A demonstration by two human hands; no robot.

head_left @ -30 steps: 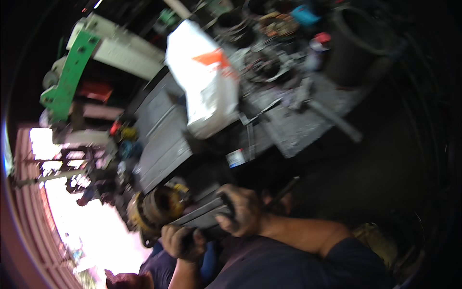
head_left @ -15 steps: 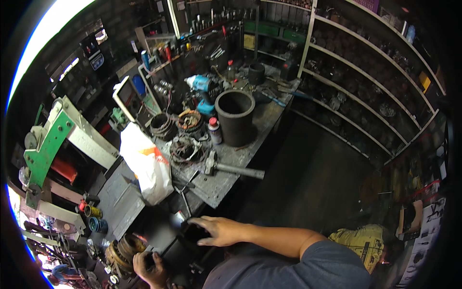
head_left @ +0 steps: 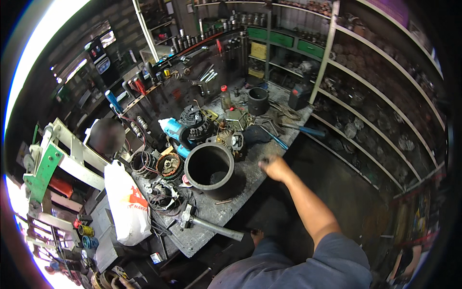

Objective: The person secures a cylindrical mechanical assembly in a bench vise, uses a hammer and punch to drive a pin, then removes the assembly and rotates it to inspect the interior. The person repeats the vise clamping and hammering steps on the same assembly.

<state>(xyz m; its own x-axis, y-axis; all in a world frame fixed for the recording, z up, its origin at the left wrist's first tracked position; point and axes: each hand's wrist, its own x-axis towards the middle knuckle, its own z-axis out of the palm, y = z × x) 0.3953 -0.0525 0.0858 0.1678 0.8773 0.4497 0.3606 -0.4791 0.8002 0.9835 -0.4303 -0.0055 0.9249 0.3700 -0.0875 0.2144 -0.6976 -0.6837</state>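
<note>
My right hand (head_left: 275, 168) reaches out over the right edge of the workbench (head_left: 231, 204), its fingers smeared by motion. Whether it holds anything cannot be made out. To its left stands a large dark open cylinder (head_left: 225, 185). Beyond the hand lie a tool with blue handles (head_left: 275, 138), a dark cloth (head_left: 258, 137) and a metal motor part (head_left: 236, 140). A sledgehammer (head_left: 216, 228) rests at the near end, its handle jutting past the edge. My left hand is out of view; a small patch of skin by the trouser leg looks like a foot.
A teal cordless impact wrench (head_left: 174, 130), a wound stator (head_left: 169, 165) and a white plastic bag (head_left: 126, 207) crowd the left side. A smaller dark cylinder (head_left: 258, 102) and a red-capped bottle (head_left: 225, 98) stand farther back. Loaded shelves (head_left: 365, 103) line the right.
My right hand has swung from low by the bench's near end to out over its right edge. The left hand has left the picture. The view has shifted toward the back of the bench.
</note>
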